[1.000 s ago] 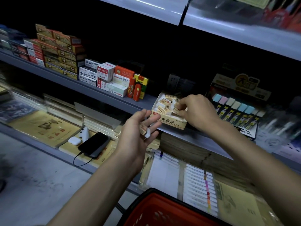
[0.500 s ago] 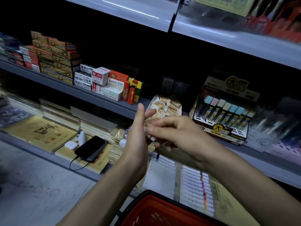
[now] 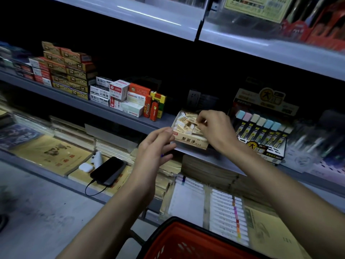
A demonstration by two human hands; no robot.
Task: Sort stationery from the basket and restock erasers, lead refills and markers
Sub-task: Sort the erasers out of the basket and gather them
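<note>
Running slantwise across the view, the grey middle shelf (image 3: 74, 102) carries the goods along its front edge, with a pale upper shelf (image 3: 149, 17) overhanging it and dark open room between the two. Below, the lower shelf (image 3: 46, 172) is laid with flat notebooks right up to its lip. The red basket (image 3: 186, 238) sits at the bottom edge of the view, between the two forearms, its black rim partly cut off.

On the middle shelf's right part stands the lead refill display (image 3: 261, 135), its front corner reaching the shelf edge. Far to the left is a stack of small boxes (image 3: 69, 71), with white and orange packs (image 3: 130, 98) beside it; a bare stretch of shelf lies between those packs and the eraser box (image 3: 188, 142). That open box sits at the very front edge, just beside the refill display, with loose erasers (image 3: 184, 124) heaped inside.

The right hand (image 3: 218, 131) reaches over the box from the right, fingers curled down and pinching a small eraser (image 3: 205, 121) just above the heap. The left hand (image 3: 155, 146) hangs in front of the shelf edge, thumb tip near the box's front left corner, fingers loosely curled; I cannot tell whether it holds anything.

A dark phone (image 3: 108, 171) with a cable lies on the notebooks, well left of both hands.
</note>
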